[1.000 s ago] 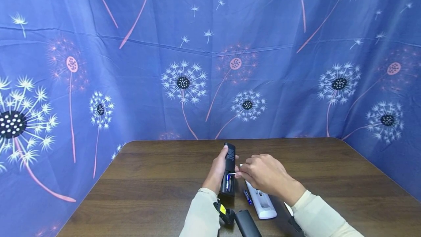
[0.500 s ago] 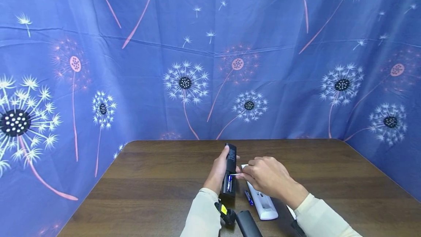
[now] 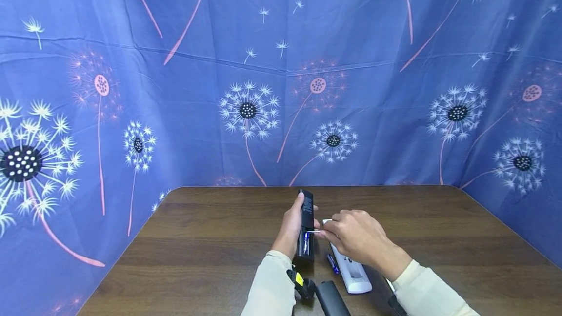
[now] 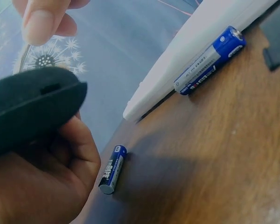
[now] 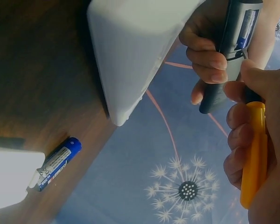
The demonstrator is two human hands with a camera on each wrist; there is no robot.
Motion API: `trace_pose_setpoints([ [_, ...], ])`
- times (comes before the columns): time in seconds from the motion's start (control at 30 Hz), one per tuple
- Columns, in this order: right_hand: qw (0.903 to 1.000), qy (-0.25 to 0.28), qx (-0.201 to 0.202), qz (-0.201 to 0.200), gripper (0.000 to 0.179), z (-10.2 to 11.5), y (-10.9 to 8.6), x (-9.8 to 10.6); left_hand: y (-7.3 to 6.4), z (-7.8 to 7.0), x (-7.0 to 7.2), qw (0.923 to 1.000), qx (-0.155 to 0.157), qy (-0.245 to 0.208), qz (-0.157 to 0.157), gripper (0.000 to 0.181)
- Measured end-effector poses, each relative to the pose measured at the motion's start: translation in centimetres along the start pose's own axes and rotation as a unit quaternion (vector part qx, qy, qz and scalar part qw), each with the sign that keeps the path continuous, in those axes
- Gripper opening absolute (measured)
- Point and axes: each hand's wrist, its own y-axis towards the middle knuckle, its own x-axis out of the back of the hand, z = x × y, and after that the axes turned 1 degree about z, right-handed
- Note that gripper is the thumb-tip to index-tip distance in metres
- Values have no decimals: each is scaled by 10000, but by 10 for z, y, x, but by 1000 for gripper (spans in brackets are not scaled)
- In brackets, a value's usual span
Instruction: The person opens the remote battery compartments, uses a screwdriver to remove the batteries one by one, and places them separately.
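Note:
My left hand [image 3: 287,230] grips a black remote control [image 3: 308,208], its back facing up and its battery compartment uncovered at the near end. Inside lies a blue battery [image 5: 245,29]. In the right wrist view, my right hand [image 5: 275,116] holds a screwdriver [image 5: 255,158] by its orange and black handle, fingers wrapped round it. The thin metal shaft [image 3: 313,231] reaches to the upper end of the compartment, beside the battery. Whether the tip touches the battery is too small to tell. From the left wrist, only the remote's dark end shows.
A white remote control [image 3: 357,279] lies back up, right of the black one, with an open battery bay. Beside it is a loose blue battery [image 3: 332,264]; another battery [image 4: 113,170] shows in the left wrist view. A dark oblong object [image 3: 332,299] lies at the table's near edge.
The head view has shifted slightly. Both hands keep nearly the same pose, and the screwdriver's shaft stays at the compartment's upper end.

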Motion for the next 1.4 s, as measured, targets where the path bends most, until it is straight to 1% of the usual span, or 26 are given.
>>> trace_pose_setpoints([
  [0.13,10000,-81,-11,47,27,0,1,0,0,-1,0,9999,-58,28,-89,80],
  [0.3,9999,-81,-24,119,22,0,1,-1,0,-2,0,9998,-64,-73,-172,79],
  [0.5,10000,-55,25,-76,26,-1,0,-2,1,-1,1,9996,-87,-35,-258,77],
  [0.6,9999,14,40,-145,28,-1,-1,-3,1,0,1,9995,-131,20,-277,77],
  [0.77,9999,71,35,-126,29,-1,-2,-3,0,0,2,9996,-79,-26,-270,79],
  [0.9,9999,84,45,-124,28,-2,-2,-2,0,-1,3,9996,-68,-38,-257,82],
  [1.07,9999,96,31,-85,25,-3,-3,-2,0,-3,2,9996,-49,-14,-286,81],
  [1.3,9997,111,31,-231,24,-2,-4,-5,-1,-1,3,9994,-62,147,-318,82],
  [1.4,9997,58,47,-251,24,-2,-4,-5,-1,-1,3,9994,-69,139,-315,82],
])
